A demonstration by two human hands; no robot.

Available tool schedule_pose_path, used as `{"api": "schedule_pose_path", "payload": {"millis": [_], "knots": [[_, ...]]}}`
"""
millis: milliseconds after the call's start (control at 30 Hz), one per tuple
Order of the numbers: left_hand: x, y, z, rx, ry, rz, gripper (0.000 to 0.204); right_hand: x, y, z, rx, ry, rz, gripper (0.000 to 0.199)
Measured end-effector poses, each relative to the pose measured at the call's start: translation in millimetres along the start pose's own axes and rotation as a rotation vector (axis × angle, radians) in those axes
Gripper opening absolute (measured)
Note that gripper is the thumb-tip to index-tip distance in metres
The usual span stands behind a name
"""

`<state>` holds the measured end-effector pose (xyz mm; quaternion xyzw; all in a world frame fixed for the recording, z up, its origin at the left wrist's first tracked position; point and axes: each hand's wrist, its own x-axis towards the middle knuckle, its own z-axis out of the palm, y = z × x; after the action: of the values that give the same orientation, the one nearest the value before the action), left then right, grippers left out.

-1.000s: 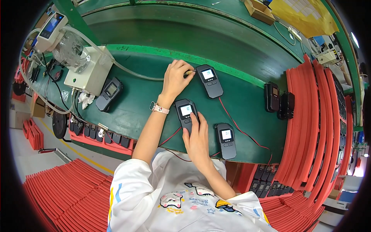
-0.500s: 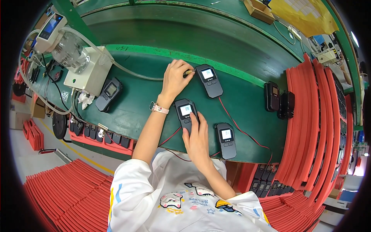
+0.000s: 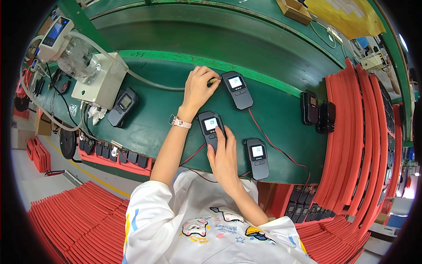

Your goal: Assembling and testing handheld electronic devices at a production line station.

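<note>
My left hand (image 3: 199,87), with a watch on its wrist, is closed around the end of a clear hose (image 3: 156,84). A small yellowish tip pokes from its fingers against the upper left side of a dark grey handheld meter (image 3: 241,97) with a lit screen. Nearer to me, my right hand (image 3: 225,162) is closed on a second lit meter (image 3: 208,119), with fingers over its right side and the thumb by its lower left. A third lit meter (image 3: 259,166) lies right of that hand. Red wires (image 3: 274,144) trail from the meters.
At left stands a white pump box (image 3: 102,81) with a glass jar (image 3: 78,61); a meter with an unlit screen (image 3: 123,109) lies beside it. Two dark devices (image 3: 309,109) sit at the right, before tall stacks of red trays (image 3: 343,141). A green ledge (image 3: 176,57) runs behind.
The readout on the lower right meter has changed. Both hands keep nearly the same positions.
</note>
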<state>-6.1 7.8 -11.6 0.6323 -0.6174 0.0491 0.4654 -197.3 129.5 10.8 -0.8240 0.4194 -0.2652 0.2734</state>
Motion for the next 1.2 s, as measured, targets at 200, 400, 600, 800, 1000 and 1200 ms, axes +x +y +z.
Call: {"api": "schedule_pose_path", "payload": {"millis": [200,400,600,800,1000,1200], "knots": [[-0.6,0.9,0.1,-0.004,0.005,0.001,0.009,0.1,-0.4,-0.2,-0.007,-0.004,0.002,0.05],[1.2,2.3,-0.1,0.003,-0.021,0.008,0.009,0.0,-0.9,-7.3,0.022,-0.022,0.035,0.051],[1.6,0.1,0.2,0.013,-0.034,-0.017,0.009,-12.9,3.0,-48.3,0.059,-0.006,0.019,0.054],[0.7,0.9,-0.4,0.004,-0.038,-0.024,0.01,-40.3,22.9,-98.3,-0.157,0.01,0.208,0.059],[2.1,0.9,-1.0,0.008,-0.04,-0.03,0.01,-33.6,29.1,-98.3,-0.035,-0.074,0.332,0.059],[1.2,0.9,-0.4,0.017,-0.03,-0.009,0.012,-7.7,22.4,-93.6,0.01,-0.083,0.29,0.055]]}}
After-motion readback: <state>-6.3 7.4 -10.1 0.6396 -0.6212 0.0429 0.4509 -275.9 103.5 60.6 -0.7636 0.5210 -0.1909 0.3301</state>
